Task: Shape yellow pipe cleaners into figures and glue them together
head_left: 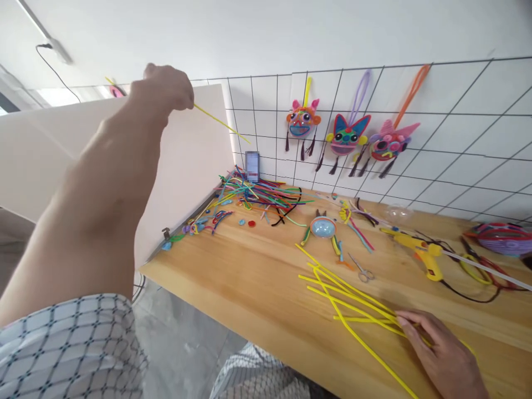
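Note:
My left hand point(166, 88) is raised high at the upper left, its fingers closed on one end of a yellow pipe cleaner point(220, 122) that points down to the right. At the lower right, my right hand point(443, 352) pinches a loose bunch of yellow pipe cleaners point(353, 299) lying spread on the wooden table point(233, 288). Beyond the bunch sit small scissors point(364, 274) and a clear dome figure point(323, 227) with an orange rim and green-and-yellow legs.
A yellow glue gun point(428, 260) with its cord lies at the right. Many coloured pipe cleaners point(266, 194) are heaped at the back near a phone point(252, 166). Three decorated masks point(347, 138) hang on the grid wall. A white panel point(187, 166) stands at the left.

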`<state>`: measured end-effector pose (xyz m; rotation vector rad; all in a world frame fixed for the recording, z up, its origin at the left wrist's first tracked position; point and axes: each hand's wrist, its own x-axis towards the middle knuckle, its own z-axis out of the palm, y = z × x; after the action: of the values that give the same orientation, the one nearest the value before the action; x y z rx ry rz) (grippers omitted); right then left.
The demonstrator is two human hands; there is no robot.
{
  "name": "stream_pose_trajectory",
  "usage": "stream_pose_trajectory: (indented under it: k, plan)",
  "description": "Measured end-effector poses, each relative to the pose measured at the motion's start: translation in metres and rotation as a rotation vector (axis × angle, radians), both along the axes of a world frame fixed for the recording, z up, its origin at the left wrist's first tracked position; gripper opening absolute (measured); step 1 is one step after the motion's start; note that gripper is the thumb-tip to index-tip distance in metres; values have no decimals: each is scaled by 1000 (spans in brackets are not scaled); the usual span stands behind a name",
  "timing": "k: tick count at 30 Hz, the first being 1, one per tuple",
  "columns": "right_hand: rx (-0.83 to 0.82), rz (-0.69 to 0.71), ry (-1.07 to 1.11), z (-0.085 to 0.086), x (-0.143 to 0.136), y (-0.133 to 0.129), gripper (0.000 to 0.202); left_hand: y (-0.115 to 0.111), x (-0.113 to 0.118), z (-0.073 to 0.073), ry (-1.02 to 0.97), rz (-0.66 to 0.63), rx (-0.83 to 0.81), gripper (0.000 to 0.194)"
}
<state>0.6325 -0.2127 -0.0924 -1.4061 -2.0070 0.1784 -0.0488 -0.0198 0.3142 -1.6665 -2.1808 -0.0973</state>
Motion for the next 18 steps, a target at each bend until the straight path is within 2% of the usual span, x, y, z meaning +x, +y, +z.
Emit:
stream_pose_trajectory:
  k: [2,4,6,9,10,12,14,15,18]
  plan:
    - [-2,-20,7,3,-1,-1,48,-23,17,-5,-83,9,-52,51]
    - [31,-61,23,9,-2,-6,49,-44,43,-25,-167,-87,-158,42]
    - [134,-104,32,22,-6,-13,42,-62,79,-59,-340,-300,-246,33]
    - [379,-102,-5,51,-17,-27,17,-90,147,-127,-449,-575,-367,24]
    - [443,-78,-34,61,-23,-30,15,-100,172,-150,-486,-651,-408,24]
    - [469,-42,-128,76,-38,-33,28,-119,220,-195,-586,-855,-503,23]
    - [444,18,-208,81,-54,-30,47,-133,259,-232,-708,-1018,-587,21]
    - [432,62,-227,79,-62,-27,50,-137,274,-246,-743,-1080,-610,19]
    - [435,187,-223,64,-76,-13,38,-137,300,-275,-846,-1139,-635,17]
